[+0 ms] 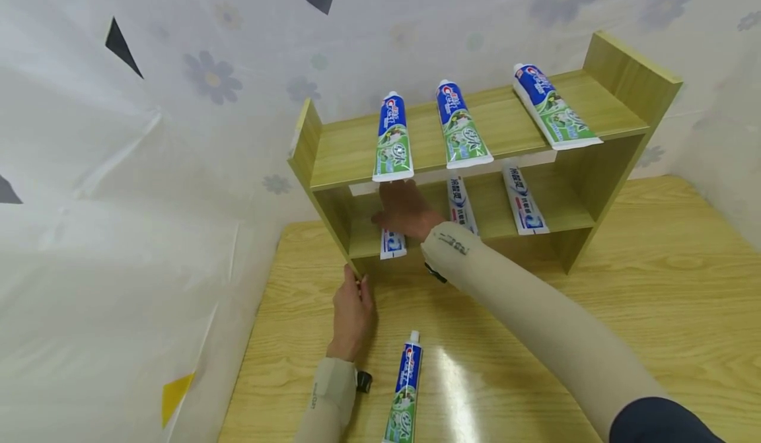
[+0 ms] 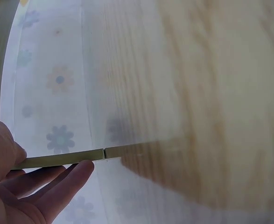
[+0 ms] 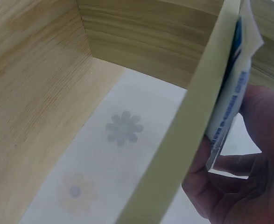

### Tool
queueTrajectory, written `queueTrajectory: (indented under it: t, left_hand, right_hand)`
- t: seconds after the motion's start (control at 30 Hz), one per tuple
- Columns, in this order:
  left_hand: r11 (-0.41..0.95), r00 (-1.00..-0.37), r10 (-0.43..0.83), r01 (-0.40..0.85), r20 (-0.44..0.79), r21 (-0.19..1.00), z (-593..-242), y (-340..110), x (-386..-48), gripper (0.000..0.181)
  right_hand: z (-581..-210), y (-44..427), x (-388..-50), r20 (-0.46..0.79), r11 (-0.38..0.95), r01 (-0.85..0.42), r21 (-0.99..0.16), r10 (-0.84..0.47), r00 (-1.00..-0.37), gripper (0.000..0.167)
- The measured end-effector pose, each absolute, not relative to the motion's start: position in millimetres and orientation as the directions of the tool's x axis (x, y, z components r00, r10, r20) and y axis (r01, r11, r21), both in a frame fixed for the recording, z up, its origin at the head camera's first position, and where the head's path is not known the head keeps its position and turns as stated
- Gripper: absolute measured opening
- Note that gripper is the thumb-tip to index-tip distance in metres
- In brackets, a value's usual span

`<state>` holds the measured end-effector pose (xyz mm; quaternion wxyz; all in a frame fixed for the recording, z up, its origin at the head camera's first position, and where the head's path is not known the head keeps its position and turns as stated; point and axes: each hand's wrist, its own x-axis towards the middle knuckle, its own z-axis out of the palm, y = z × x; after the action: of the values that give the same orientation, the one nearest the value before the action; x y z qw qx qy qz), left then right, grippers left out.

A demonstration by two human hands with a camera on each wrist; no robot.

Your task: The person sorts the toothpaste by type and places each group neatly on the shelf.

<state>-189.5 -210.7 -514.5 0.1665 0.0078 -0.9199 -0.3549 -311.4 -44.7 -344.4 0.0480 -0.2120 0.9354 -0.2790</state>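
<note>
A two-tier wooden shelf (image 1: 333, 156) stands on the table. My left hand (image 1: 351, 312) grips the lower front of its left side panel; in the left wrist view the panel (image 2: 64, 159) passes between thumb and fingers. On the lower tier my right hand (image 1: 409, 210) holds the leftmost white toothpaste tube (image 1: 393, 245), its upper part hidden by the hand. The right wrist view has that tube (image 3: 229, 105) lying along the board (image 3: 186, 130), thumb and fingers on either side. Two more white tubes, a middle one (image 1: 460, 204) and a right one (image 1: 524, 200), lie beside it.
Three blue-and-green toothpaste tubes lie on the top tier: left (image 1: 393, 138), middle (image 1: 462, 126) and right (image 1: 554, 107). Another blue-and-green tube (image 1: 405, 390) lies on the table (image 1: 499, 364) in front. A flowered sheet (image 1: 250, 86) hangs behind and to the left.
</note>
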Motion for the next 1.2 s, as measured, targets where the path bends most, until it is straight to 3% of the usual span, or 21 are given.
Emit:
queueTrajectory:
  t: [0.47, 0.73, 1.0, 1.1, 1.2]
  left_hand:
    - [0.757, -0.939, -0.115, 0.129, 0.324, 0.641, -517, -209, -190, 0.028]
    - [0.757, -0.941, -0.107, 0.132, 0.32, 0.64, -517, -208, -191, 0.03]
    - [0.76, -0.933, -0.097, 0.156, 0.347, 0.631, -516, -211, -190, 0.028]
    - [0.757, -0.931, -0.09, 0.166, 0.352, 0.632, -515, -212, -189, 0.028]
    - [0.758, -0.931, -0.09, 0.166, 0.353, 0.63, -515, -213, -189, 0.026]
  right_hand:
    - [-355, -44, -315, 0.063, 0.763, -0.381, -0.522, -0.411, -0.909, 0.079]
    - [-347, -41, -307, 0.031, 0.787, -0.307, -0.536, -0.345, -0.938, 0.067]
    - [-337, -33, -291, -0.038, 0.768, -0.21, -0.606, -0.291, -0.956, 0.076]
    - [-334, -31, -285, -0.015, 0.757, -0.213, -0.618, -0.283, -0.959, 0.08]
    - [-333, -27, -275, 0.087, 0.738, -0.292, -0.609, -0.303, -0.949, 0.08]
